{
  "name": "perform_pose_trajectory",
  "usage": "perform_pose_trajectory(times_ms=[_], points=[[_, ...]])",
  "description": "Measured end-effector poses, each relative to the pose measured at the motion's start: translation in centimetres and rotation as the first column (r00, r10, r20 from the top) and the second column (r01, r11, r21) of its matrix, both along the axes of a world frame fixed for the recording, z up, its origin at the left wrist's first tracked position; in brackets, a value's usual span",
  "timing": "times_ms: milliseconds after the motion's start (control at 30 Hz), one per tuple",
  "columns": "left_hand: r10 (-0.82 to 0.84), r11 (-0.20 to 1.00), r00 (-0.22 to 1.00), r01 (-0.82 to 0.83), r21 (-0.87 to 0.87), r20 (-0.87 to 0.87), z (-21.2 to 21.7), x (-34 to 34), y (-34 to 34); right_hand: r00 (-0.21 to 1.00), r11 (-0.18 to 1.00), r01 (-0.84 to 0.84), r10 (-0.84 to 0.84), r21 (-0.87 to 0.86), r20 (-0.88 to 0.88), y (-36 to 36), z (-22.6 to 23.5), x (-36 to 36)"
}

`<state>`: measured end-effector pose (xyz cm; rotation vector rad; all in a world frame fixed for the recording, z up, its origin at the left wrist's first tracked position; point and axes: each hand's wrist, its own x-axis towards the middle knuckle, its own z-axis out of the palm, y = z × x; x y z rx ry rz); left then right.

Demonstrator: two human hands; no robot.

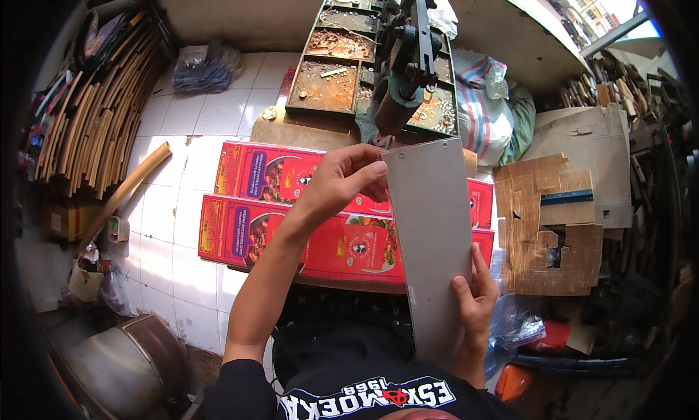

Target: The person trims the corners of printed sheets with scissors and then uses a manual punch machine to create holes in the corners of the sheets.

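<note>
A long grey flat sheet (433, 245) stands upright in front of me, its top end up by a dark green metal press (404, 63). My left hand (342, 179) pinches the sheet's top left corner between thumb and fingers. My right hand (475, 292) grips the sheet's lower right edge, thumb on its face. Behind the sheet lie red printed flat boxes (284, 209) in two rows on a low bench.
Rusty trays of small metal parts (328, 85) sit beside the press. Cut cardboard pieces (550, 223) and striped sacks (480, 114) lie to the right. Curved wooden strips (95, 107) lean at the left over white floor tiles (167, 223). A metal drum (124, 362) stands lower left.
</note>
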<state>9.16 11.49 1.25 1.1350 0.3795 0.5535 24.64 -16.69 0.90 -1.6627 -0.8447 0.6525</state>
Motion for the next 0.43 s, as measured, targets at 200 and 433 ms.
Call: perform_pose_trajectory(times_ms=[200,433], points=[[0.176,0.983,0.984,-0.175,-0.046,0.017,3.6,-1.0,-2.6,0.997,0.997,-0.072,0.071,0.026,0.035,0.2,2.2,-0.8],[0.441,0.897,0.895,-0.440,-0.028,0.071,3.1,-3.2,-4.1,0.890,0.897,-0.443,0.440,0.005,-0.119,1.0,3.9,-0.6]])
